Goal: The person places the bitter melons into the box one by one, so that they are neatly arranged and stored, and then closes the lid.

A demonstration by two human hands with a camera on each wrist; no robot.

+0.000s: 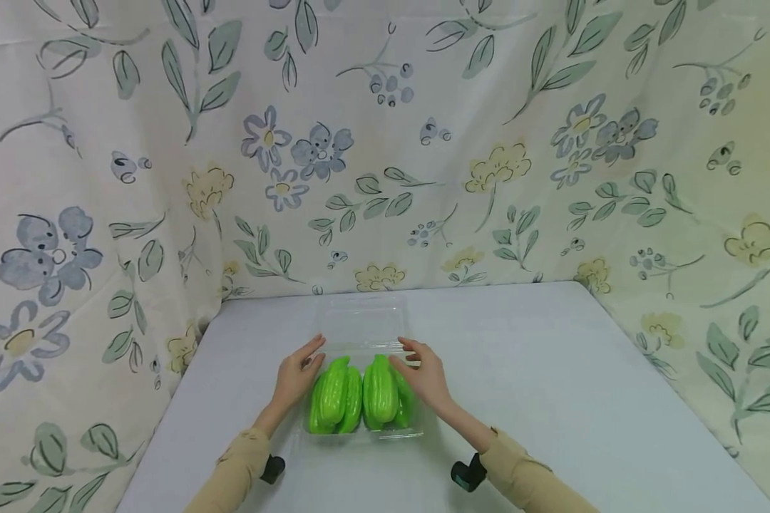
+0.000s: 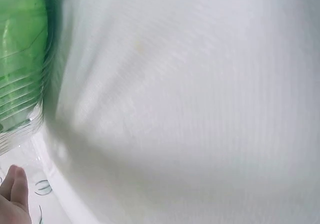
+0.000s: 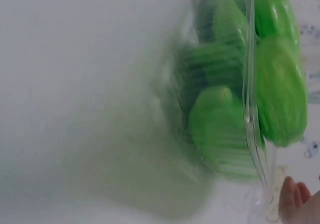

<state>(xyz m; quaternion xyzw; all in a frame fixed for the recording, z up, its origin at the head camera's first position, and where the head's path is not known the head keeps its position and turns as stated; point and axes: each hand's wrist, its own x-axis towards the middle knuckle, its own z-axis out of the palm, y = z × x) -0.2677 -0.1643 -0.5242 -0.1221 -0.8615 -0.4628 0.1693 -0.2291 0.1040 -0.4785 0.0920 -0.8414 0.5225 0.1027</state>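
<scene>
A clear plastic clamshell box [image 1: 385, 434] stands on the table with its lid [image 1: 362, 322] folded back behind it. Several shiny green ridged vegetables [image 1: 334, 392], like small gourds, fill the box and rise above its rim [image 3: 250, 84]. My left hand [image 1: 297, 372] is at the back left corner, fingers extended toward the hinge side and thumb close to the rim. On the other side, my right hand [image 1: 426, 374] reaches over the back right corner, its fingers lightly bent and its thumb by a green vegetable [image 1: 381, 392]. Neither hand grips anything.
The white table [image 1: 539, 385] extends around the box on all sides. Behind it and along both sides hangs a floral cloth [image 1: 385, 142]. A dark wrist camera [image 1: 468, 473] sits below the right sleeve, another [image 1: 272, 469] below the left.
</scene>
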